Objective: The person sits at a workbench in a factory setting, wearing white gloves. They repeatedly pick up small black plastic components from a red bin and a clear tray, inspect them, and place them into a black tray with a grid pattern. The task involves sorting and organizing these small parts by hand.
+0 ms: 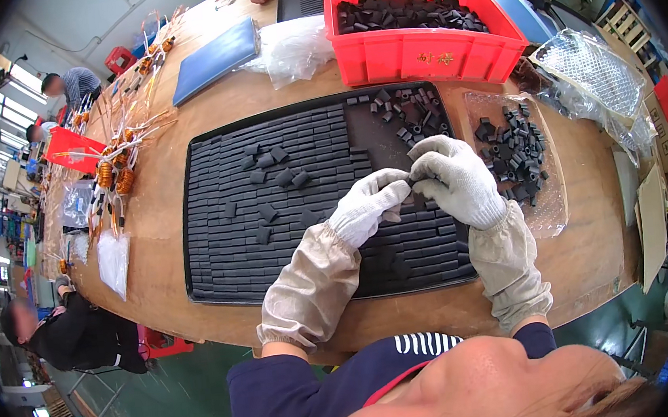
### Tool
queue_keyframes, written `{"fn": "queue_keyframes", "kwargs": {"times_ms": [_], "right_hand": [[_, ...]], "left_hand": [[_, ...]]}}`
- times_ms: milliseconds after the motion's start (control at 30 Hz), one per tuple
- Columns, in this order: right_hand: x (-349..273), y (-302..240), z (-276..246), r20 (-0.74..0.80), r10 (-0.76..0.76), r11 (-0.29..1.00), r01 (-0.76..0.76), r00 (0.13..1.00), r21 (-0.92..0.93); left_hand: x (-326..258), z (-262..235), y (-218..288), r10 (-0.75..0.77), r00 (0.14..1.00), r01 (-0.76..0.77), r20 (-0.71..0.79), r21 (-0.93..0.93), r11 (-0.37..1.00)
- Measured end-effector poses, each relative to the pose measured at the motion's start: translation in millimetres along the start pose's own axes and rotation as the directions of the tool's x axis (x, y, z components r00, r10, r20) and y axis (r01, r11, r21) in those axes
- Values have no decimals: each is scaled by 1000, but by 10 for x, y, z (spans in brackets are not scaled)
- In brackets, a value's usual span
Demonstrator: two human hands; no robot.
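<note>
Both of my hands, in white gloves and beige sleeve covers, are above the right part of a black tray (371, 132). My left hand (369, 204) and my right hand (459, 183) meet with fingertips closed on a small black block (412, 178), mostly hidden by the fingers. Tight rows of similar black blocks (274, 249) cover most of the tray, and several loose ones (265, 160) lie on top of them. More loose black pieces (413, 112) are scattered in the tray's far right corner.
Beyond the tray stands a red bin (385, 67) full of black pieces. Right of the tray, a pile of black pieces (513, 145) lies on clear plastic sheeting (552, 205). Wired copper coils (114, 168), a blue folder (214, 58) and plastic bags (292, 49) occupy the table. Other people sit leftward.
</note>
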State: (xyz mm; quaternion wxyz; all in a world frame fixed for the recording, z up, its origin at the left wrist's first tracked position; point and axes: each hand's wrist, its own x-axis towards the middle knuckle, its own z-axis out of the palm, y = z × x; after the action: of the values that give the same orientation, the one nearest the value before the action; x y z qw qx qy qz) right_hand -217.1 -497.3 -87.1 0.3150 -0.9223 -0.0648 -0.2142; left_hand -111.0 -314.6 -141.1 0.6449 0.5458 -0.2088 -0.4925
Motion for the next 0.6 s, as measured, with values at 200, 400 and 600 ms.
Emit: {"fn": "queue_keyframes", "kwargs": {"times_ms": [200,400,600], "right_hand": [[0,19,5,-10,14,1000,-14,1000,-13],[11,24,29,-21,35,999,-36,999,-7],[-6,23,-2,2,-11,999,11,1000,-33]], "left_hand": [[25,-25,-7,-18,1000,17,-4,-18,1000],[27,-33,-46,-3,1000,2,-30,-39,999],[17,-10,-33,-7,1000,7,-21,-7,1000]]}}
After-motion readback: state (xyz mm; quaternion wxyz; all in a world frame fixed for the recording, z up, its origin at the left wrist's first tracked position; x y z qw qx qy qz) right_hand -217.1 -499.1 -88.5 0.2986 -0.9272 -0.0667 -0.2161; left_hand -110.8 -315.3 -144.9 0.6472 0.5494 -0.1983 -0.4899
